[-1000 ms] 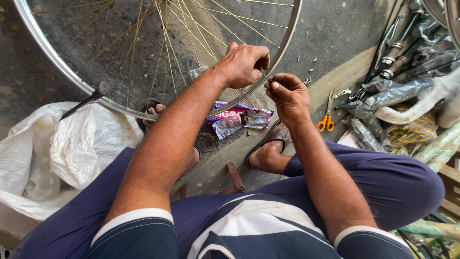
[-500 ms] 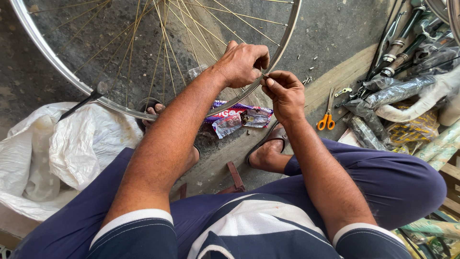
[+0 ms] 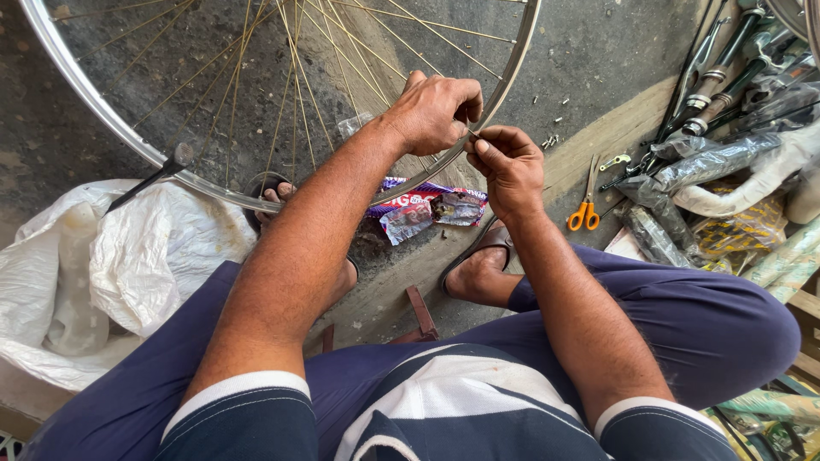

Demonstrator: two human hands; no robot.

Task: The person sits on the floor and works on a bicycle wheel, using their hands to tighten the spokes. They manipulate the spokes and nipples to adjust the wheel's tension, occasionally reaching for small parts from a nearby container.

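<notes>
Pinching a thin spoke at the wheel rim [image 3: 504,90], at two o'clock, left hand [image 3: 436,111] and right hand [image 3: 508,166] are closed on it; spoke fitting is judged underway, calling for careful seating.

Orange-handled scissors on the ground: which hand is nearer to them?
Right. The right hand is just left of the orange-handled scissors; the left hand is farther left, at the silver wheel rim.
</notes>
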